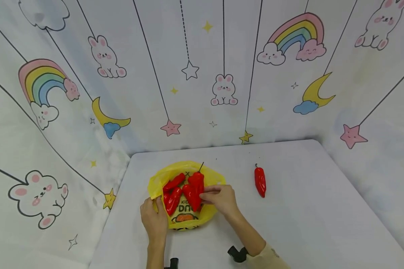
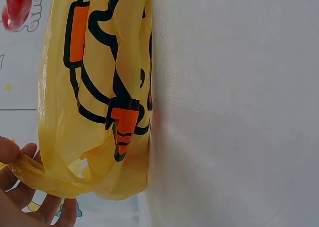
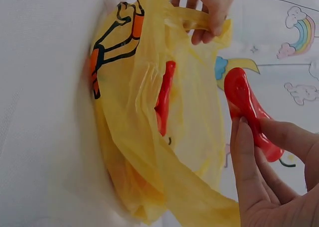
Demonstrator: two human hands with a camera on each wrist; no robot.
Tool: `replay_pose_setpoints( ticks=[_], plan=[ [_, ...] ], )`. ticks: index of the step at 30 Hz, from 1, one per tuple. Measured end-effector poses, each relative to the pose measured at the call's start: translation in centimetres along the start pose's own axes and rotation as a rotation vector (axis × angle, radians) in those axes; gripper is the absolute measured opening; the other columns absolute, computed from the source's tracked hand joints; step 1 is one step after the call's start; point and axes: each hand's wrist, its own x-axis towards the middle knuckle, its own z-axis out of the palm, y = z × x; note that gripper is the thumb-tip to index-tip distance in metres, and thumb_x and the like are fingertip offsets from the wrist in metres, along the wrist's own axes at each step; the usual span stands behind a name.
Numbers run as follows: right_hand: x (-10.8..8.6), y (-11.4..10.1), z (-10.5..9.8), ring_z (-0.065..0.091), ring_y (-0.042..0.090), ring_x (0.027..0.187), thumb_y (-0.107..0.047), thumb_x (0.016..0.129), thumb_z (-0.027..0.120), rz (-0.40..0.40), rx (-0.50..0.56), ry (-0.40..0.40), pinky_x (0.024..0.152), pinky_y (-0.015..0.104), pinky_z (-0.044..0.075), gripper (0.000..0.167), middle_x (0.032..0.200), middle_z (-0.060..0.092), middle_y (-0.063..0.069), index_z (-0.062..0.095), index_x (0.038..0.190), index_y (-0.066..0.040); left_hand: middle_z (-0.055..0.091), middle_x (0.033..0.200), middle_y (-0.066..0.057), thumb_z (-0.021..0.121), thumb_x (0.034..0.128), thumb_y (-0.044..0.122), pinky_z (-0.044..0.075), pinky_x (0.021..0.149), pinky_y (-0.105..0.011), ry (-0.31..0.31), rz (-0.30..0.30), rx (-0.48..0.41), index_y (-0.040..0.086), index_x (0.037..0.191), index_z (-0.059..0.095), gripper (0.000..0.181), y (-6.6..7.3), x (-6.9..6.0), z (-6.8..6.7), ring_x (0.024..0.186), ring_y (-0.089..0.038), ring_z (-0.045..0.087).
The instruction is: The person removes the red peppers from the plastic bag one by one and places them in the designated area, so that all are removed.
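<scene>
A yellow plastic bag [image 1: 210, 216] with printed lettering stands on the table with its mouth spread wide. Several glossy red chili peppers [image 1: 173, 201] lie inside it. My left hand [image 1: 154, 221] pinches the bag's left edge between thumb and fingers; in the left wrist view the handle-like strip of yellow plastic [image 2: 55, 184] passes through its grip. Over the bag's mouth, my right hand [image 1: 223, 201] pinches another red chili pepper [image 3: 248, 105] between thumb and fingertips. Its dark stem points away from me in the head view.
One more red chili pepper [image 1: 260, 182] lies on the white table [image 1: 289, 224] to the right of the bag. Black wrist-camera mounts [image 1: 238, 254] show below the hands. A white cloth backdrop [image 1: 202, 48] with cartoon prints rises behind and beside the table.
</scene>
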Motion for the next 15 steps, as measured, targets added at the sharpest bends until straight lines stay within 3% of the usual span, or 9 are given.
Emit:
replay_pose_setpoints(
  ticks=[9,15],
  plan=[
    [0.0,-0.2,-1.5,0.078,0.030,0.085,-0.015,0.088,0.085,0.013,-0.026,0.014,0.080,0.048,0.061,0.029,0.097,0.078,0.015,0.077,0.109,0.004,0.070,0.103,-0.019,0.061,0.1042,0.007,0.040,0.085,-0.043,0.006,-0.004,-0.009,-0.004,0.109,0.067,0.014,0.1,0.0,0.0,0.099,-0.035,0.057],
    [-0.2,-0.5,-2.7,0.079,0.028,0.085,-0.017,0.089,0.085,0.006,-0.045,0.027,0.077,0.041,0.062,0.029,0.098,0.078,0.014,0.077,0.110,0.002,0.070,0.102,-0.019,0.061,0.1033,0.005,0.039,0.085,-0.043,0.014,-0.003,-0.018,-0.005,0.108,0.067,0.012,0.1,-0.1,0.0,0.099,-0.035,0.057]
  ],
)
